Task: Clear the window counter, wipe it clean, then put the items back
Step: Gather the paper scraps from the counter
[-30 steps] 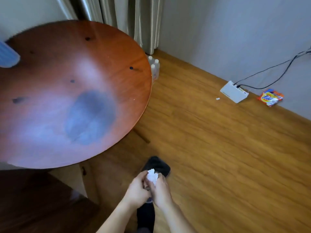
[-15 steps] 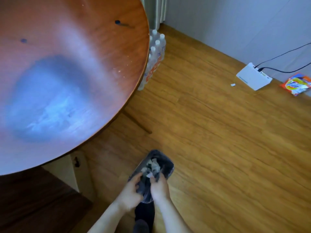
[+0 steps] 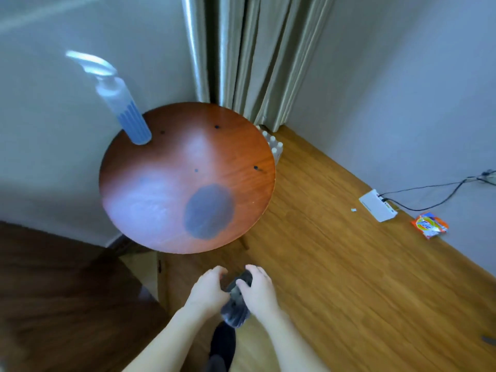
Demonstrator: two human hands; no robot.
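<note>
Both hands [image 3: 236, 289] low, dark bag [image 3: 236, 304] pinched between them

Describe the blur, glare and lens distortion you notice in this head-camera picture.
In the head view, the blue ribbed spray bottle is smeared by motion blur and leans with wide-angle distortion; the round reddish wooden table carries pale window glare and a dark oval shadow; both hands, left and right, look soft; the beige curtain bows.
</note>
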